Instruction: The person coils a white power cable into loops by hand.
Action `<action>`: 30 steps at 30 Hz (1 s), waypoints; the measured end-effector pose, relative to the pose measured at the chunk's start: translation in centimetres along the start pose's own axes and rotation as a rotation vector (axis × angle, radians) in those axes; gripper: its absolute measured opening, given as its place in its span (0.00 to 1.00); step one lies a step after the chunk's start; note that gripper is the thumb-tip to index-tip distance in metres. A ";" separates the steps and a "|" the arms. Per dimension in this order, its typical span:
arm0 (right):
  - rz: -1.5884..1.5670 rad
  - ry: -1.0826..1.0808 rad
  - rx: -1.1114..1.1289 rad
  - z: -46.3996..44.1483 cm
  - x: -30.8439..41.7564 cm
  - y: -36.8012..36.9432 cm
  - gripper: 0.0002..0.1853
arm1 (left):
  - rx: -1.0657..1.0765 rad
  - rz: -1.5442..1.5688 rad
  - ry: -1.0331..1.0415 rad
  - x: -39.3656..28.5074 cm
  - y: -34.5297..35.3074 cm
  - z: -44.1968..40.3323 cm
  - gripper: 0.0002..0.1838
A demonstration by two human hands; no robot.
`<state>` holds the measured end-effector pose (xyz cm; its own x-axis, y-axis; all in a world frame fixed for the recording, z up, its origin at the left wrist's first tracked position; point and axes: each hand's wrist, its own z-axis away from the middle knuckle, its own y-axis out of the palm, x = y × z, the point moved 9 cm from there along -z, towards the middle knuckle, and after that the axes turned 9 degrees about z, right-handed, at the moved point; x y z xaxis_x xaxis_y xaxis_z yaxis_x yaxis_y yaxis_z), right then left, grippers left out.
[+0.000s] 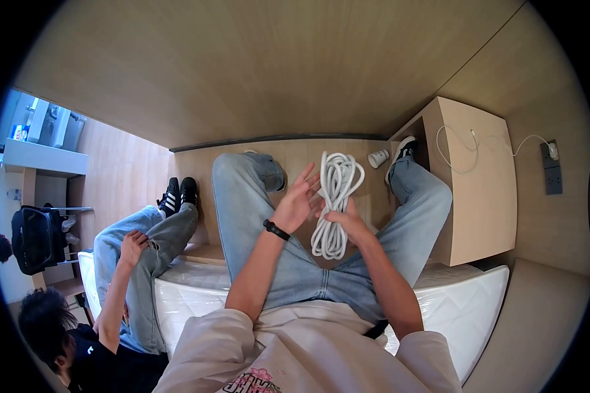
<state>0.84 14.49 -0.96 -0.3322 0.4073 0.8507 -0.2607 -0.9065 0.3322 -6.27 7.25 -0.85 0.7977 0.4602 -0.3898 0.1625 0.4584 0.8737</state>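
A thick white cable (335, 206), folded into a long bundle of loops, stands out between my knees. My right hand (349, 223) grips its lower middle, with the thumb across the loops. Just left of the bundle is my left hand (297, 200), palm turned up and fingers stretched apart; a black band circles that wrist. Some of its fingertips lie close to the loops, and I cannot tell whether they touch. The cable's ends are not clear to see.
A wooden cabinet (480, 190) at the right carries a thin white charging cable (469, 171). A wall socket (552, 177) is beyond it. A white cup (377, 158) lies on the floor. Another person (78, 340) sits at left on the plastic-wrapped mattress (190, 295). A wooden panel (275, 72) rises ahead.
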 end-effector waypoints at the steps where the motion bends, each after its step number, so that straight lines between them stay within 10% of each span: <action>1: 0.016 0.006 -0.007 0.1 0.3 -0.2 0.24 | -0.040 -0.155 0.033 0.4 -1.8 -0.6 0.42; 6: 0.062 0.036 0.021 0.3 0.6 0.1 0.25 | -0.109 -0.300 -0.043 2.4 -2.4 -0.1 0.40; 8: 0.071 0.055 0.015 0.2 -0.1 -0.1 0.25 | -0.132 -0.655 0.379 -1.2 -1.7 0.2 0.39; 16: 0.382 0.078 0.009 -0.5 -2.0 0.0 0.31 | -0.061 -0.656 0.620 -3.7 2.5 2.4 0.31; 30: 0.333 0.105 0.054 -0.1 -2.1 0.7 0.33 | 0.023 -1.224 0.617 -4.8 5.2 2.4 0.16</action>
<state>1.22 13.06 -2.54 -0.4834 0.0949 0.8703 -0.0752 -0.9949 0.0667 -7.86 5.53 6.25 -0.2456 0.0378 -0.9686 0.5836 0.8036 -0.1166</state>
